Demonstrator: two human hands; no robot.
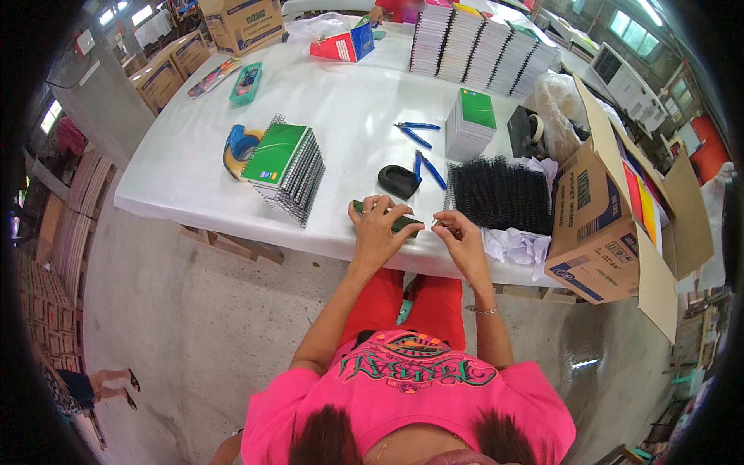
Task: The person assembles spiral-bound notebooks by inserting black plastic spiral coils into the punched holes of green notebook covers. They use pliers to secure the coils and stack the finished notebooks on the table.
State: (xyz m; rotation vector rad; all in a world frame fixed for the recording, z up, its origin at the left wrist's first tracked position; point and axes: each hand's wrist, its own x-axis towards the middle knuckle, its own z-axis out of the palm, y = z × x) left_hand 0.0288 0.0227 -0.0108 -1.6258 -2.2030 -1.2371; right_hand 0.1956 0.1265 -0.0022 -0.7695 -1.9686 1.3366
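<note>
Near the table's front edge, my left hand (378, 229) grips a small dark green notebook (406, 225), fingers over its far side and thumb along its near side. My right hand (463, 242) is just right of the notebook's end, thumb and fingertips pinched together. Something thin shows at those fingertips, too small to name. Beyond my hands lie a black tape-dispenser-like object (398, 182) and two blue-handled pliers (431, 170), (417, 133). To the right is a heap of black spiral coils (500, 194) on crumpled white paper (515, 246).
Green spiral notebooks (283, 159) stand stacked at left beside a tape roll (239, 149). A block of green-covered pads (470, 124) stands beyond the coils. An open cardboard box (597, 225) flanks the right. Tall notebook stacks (480, 50), a teal basket (246, 84) and another person's hand (377, 14) are farther back.
</note>
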